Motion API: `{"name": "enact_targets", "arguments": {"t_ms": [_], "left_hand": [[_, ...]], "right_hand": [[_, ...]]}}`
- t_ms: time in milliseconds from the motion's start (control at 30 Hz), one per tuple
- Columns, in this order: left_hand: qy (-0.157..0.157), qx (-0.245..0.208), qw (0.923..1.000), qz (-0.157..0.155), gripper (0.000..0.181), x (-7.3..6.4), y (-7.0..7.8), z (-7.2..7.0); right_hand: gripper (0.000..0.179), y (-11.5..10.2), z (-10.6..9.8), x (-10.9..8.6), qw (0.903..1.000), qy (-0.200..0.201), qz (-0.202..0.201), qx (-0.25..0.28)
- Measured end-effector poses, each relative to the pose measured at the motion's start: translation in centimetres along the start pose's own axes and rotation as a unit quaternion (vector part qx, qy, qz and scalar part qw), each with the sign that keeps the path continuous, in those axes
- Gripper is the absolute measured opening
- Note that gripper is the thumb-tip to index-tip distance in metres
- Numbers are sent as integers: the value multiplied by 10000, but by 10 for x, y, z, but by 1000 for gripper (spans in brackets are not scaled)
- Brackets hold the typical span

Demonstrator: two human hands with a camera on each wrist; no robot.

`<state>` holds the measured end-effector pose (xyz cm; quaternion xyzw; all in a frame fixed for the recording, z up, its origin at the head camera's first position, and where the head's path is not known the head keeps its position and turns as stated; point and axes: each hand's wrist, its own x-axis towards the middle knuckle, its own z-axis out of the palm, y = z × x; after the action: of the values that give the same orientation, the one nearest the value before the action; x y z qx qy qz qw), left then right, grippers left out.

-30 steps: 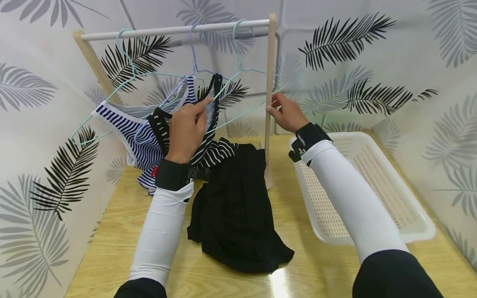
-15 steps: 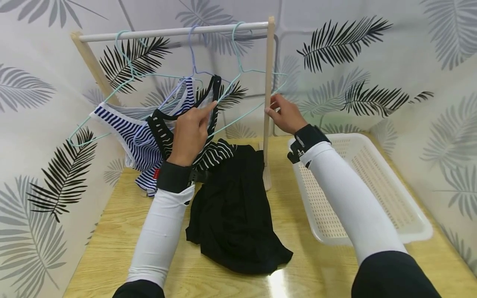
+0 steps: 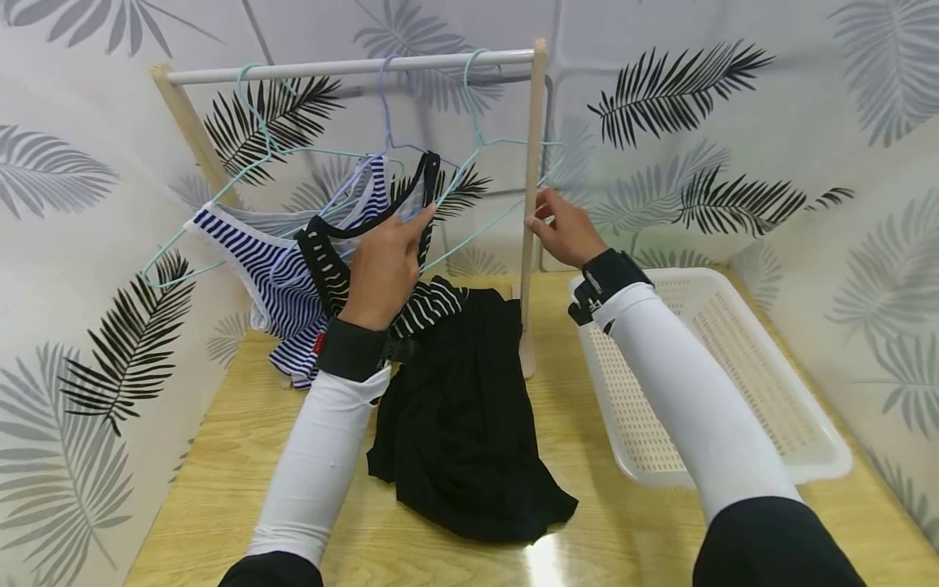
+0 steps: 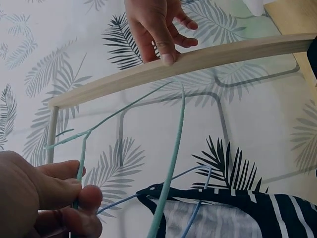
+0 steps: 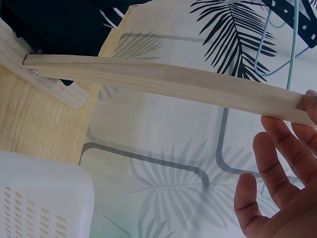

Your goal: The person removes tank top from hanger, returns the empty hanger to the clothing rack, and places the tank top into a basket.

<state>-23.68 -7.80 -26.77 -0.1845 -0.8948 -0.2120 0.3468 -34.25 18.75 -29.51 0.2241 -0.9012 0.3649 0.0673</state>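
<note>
My left hand (image 3: 385,269) pinches the left side of a mint-green wire hanger (image 4: 179,119), which hooks over the rail near the rack's right end and bears no garment. My right hand (image 3: 565,228) grips the rack's right wooden post (image 5: 163,79), with the thumb on one face and fingers behind it. Left of that hanger, black striped underpants (image 3: 326,253) hang from a purple hanger (image 3: 386,114). Further left, blue-and-white striped underpants (image 3: 242,240) hang from another mint-green hanger (image 3: 165,249). My left hand hides part of the black striped pair.
A white rail (image 3: 330,70) tops the wooden rack. Black cloth (image 3: 469,432) lies on the wood-grain table (image 3: 198,489) below it. A white perforated basket (image 3: 741,350) stands at the right. Leaf-patterned fabric (image 3: 697,98) covers the walls behind and beside the table.
My left hand has shifted slightly right, still pinching the hanger. My right hand stays on the post. The head view has tilted a little, so the rack appears lower.
</note>
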Motion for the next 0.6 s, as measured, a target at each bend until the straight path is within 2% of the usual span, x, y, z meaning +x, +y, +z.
{"name": "enact_targets", "arguments": {"t_ms": [100,200,433,600], "left_hand": [[-94,156,9998,18,38,0,2,1],[2,287,9995,103,38,0,3,3],[665,335,9969,259,26,-6,-1,5],[1077,253,9938,109,18,-5,-2,-2]], "right_hand": [[34,2,0,-3,10000,16,30,-3],[33,3,0,-5,10000,61,38,-15],[33,3,4,-3,10000,65,65,32],[32,3,2,-1,10000,83,-7,49]]}}
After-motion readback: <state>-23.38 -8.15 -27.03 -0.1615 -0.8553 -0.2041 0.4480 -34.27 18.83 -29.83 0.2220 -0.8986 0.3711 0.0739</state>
